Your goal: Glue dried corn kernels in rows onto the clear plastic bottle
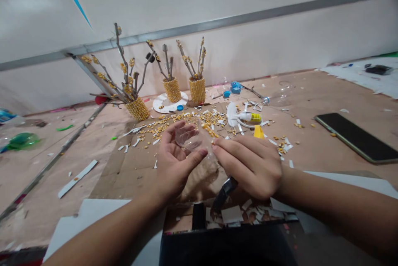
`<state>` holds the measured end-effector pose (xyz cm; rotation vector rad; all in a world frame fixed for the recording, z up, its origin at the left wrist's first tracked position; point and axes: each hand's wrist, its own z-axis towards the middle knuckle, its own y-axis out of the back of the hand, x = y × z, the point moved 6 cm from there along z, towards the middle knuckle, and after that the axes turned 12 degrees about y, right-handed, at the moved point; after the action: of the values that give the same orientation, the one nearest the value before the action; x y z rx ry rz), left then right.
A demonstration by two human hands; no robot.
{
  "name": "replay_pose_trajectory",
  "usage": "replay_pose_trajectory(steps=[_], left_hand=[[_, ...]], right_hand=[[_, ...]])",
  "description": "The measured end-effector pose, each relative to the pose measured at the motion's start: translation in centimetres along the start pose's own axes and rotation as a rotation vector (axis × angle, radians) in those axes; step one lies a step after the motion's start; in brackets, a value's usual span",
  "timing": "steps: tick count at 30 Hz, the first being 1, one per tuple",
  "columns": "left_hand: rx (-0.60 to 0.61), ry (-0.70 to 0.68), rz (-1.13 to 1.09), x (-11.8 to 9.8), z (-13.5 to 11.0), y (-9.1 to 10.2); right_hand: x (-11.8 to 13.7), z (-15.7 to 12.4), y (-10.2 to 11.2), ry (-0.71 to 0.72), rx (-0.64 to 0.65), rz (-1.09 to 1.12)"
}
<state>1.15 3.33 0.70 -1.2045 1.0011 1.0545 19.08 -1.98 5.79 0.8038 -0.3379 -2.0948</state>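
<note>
My left hand [177, 160] curls around a clear plastic cup [188, 137] that looks like a cut bottle, with the thumb along its near side. A short row of yellow corn kernels [209, 130] sticks to the cup's wall. My right hand [250, 162] has its fingers pinched together at the end of that row, with a kernel [213, 142] at the fingertips. Beyond the hands, loose corn kernels [199, 117] lie scattered on a cardboard sheet [124, 170]. A white glue bottle with a yellow label [250, 117] rests on its side behind my right hand.
Three kernel-covered pots, left [137, 109], middle [172, 89] and right [197, 90], hold twigs at the back. The middle one stands on a white disc [158, 104]. A phone [357, 135] lies at right. Paper scraps, blue caps [235, 86] and a green bottle piece [25, 140] surround them.
</note>
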Motion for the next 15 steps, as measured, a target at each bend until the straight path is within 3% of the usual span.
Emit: replay_pose_trajectory(steps=[10, 15], left_hand=[[0.007, -0.093, 0.104, -0.7, -0.2, -0.1], [0.024, -0.117, 0.123, -0.6, -0.3, -0.1]], right_hand=[[-0.5, -0.2, 0.0, -0.125, -0.062, 0.124], [-1.2, -0.6, -0.2, -0.265, -0.078, 0.203]])
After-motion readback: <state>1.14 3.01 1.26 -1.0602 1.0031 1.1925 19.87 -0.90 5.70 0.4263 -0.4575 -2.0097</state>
